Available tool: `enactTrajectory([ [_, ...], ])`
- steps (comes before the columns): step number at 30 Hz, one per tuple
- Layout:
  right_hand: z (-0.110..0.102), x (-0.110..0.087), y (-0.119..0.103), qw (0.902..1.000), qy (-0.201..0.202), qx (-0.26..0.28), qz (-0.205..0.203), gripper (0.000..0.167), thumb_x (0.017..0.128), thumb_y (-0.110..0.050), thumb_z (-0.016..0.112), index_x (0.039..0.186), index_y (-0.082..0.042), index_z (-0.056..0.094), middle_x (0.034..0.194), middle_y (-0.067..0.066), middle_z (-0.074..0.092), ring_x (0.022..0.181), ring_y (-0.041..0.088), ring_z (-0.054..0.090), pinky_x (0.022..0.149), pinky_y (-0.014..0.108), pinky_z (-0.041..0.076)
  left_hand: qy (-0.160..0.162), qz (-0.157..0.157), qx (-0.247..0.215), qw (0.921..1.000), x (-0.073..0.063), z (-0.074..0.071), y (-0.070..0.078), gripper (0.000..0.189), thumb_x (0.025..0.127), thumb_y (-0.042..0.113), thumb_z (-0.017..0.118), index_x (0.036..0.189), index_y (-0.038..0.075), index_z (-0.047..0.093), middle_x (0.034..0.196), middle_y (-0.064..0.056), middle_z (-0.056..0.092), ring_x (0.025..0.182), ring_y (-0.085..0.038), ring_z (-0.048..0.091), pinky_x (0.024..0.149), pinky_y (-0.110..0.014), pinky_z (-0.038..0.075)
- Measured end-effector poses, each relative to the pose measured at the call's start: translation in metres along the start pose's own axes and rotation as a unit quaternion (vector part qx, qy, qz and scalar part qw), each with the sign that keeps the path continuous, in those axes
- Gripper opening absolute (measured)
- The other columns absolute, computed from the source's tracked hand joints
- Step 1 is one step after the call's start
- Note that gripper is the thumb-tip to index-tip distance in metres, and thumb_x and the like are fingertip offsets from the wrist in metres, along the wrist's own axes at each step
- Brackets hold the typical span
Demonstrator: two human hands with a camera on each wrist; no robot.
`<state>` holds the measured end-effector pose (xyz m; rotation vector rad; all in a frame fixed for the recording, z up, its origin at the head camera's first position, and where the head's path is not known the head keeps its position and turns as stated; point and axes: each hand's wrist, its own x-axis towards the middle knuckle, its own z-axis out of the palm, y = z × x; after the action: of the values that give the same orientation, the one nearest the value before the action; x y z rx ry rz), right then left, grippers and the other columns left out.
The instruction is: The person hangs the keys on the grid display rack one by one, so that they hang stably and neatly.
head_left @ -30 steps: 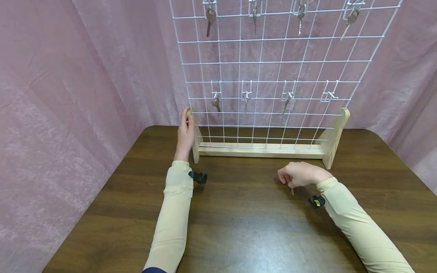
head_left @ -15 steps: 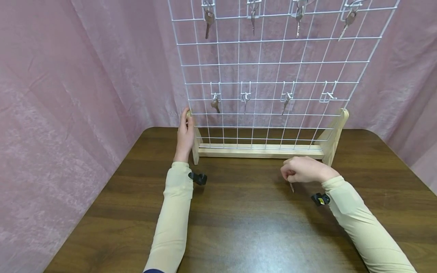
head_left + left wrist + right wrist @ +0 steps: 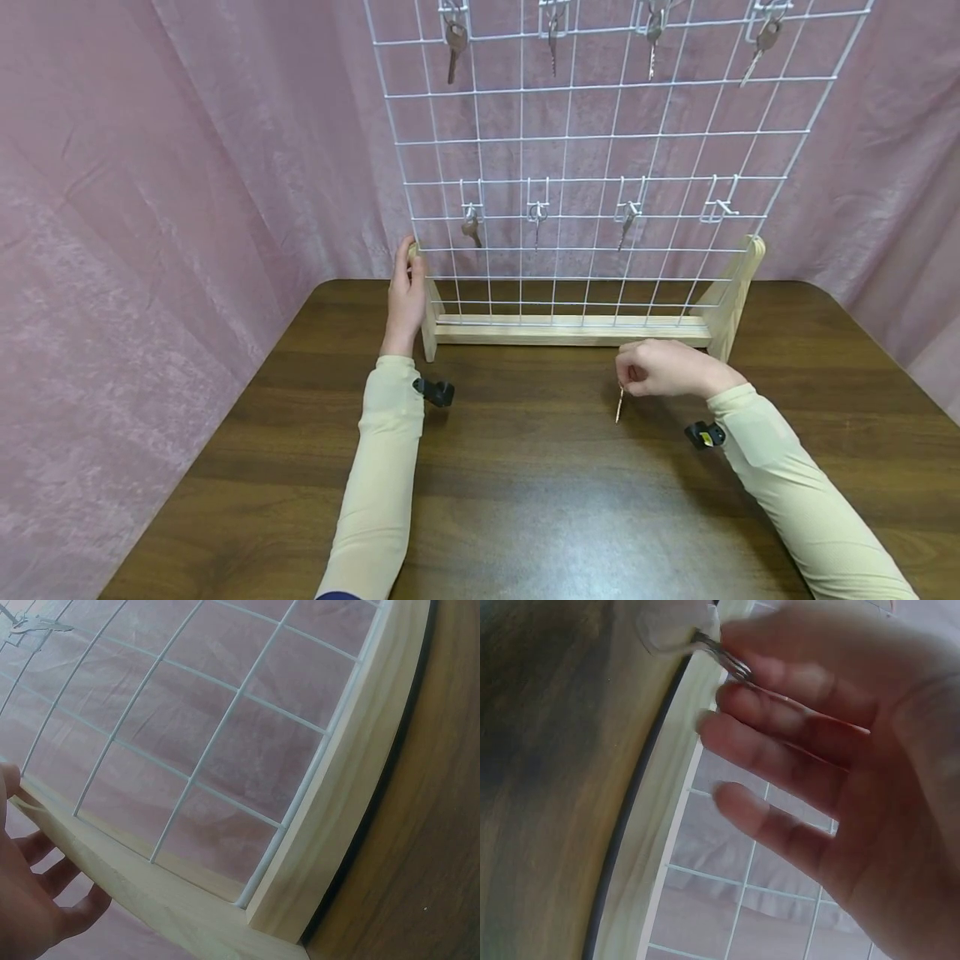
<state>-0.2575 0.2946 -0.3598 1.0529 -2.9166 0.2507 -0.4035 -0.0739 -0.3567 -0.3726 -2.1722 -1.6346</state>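
Observation:
My right hand [image 3: 660,368] pinches a small key [image 3: 618,406] just above the tabletop, in front of the rack's wooden base. In the right wrist view the key's metal ring [image 3: 724,656] sits at the fingertips and the rest is blurred. My left hand [image 3: 407,300] grips the left wooden side piece of the white wire grid rack [image 3: 573,340]. In the left wrist view, its fingers [image 3: 86,911] lie behind that wooden side piece [image 3: 135,889]. Keys hang on hooks in two rows, among them a key [image 3: 471,231] at lower left. The lower right hook [image 3: 720,210] carries no key.
A brown wooden table [image 3: 525,483] bears the rack. Its right wooden side piece [image 3: 735,296] stands just behind my right hand. Pink curtain [image 3: 225,167] hangs behind and to the left.
My right hand has risen slightly and moved towards the rack. The key in it has swung leftward and hangs more visibly below the fingers. My left hand stays on the rack.

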Motion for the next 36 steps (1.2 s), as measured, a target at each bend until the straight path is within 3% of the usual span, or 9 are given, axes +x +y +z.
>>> enactTrajectory([
  [9,-0.004,-0.001,0.001,0.9998,0.017,-0.002,-0.011,0.026,0.073,0.008,0.063,0.071,-0.017,0.056,0.067,-0.010,0.048,0.063,0.000,0.041,0.057,0.018,0.036,0.002,-0.006,0.003,1.0000,0.001,0.001,-0.003,0.047,0.104,0.045,0.034,0.149,0.034,0.032,0.147,-0.012,0.045,0.119,-0.030,0.051,0.100,-0.051,0.041],
  [18,-0.013,-0.006,0.004,0.9975,0.065,0.023,-0.013,0.030,0.075,0.016,0.058,0.074,-0.014,0.058,0.075,-0.007,0.055,0.072,0.005,0.050,0.063,0.023,0.043,0.002,-0.003,0.004,1.0000,0.001,0.001,-0.003,0.048,0.104,0.044,0.034,0.150,0.029,0.031,0.148,-0.013,0.044,0.121,-0.032,0.050,0.102,-0.052,0.040],
  [26,-0.020,-0.009,0.008,0.9908,0.134,-0.009,-0.014,0.030,0.076,0.015,0.059,0.077,-0.015,0.060,0.078,-0.006,0.058,0.073,0.006,0.056,0.063,0.026,0.047,-0.003,-0.002,0.002,1.0000,0.001,0.000,-0.002,0.048,0.104,0.043,0.033,0.151,0.030,0.030,0.140,-0.016,0.048,0.109,-0.030,0.051,0.091,-0.048,0.042],
  [36,-0.023,-0.007,0.007,0.9758,0.215,-0.023,-0.031,0.027,0.077,0.017,0.062,0.084,-0.009,0.063,0.082,-0.001,0.063,0.076,0.011,0.060,0.068,0.033,0.051,0.001,-0.001,0.001,1.0000,0.002,0.000,-0.002,0.046,0.105,0.040,0.034,0.150,0.030,0.031,0.142,-0.016,0.047,0.110,-0.031,0.052,0.093,-0.049,0.042],
])
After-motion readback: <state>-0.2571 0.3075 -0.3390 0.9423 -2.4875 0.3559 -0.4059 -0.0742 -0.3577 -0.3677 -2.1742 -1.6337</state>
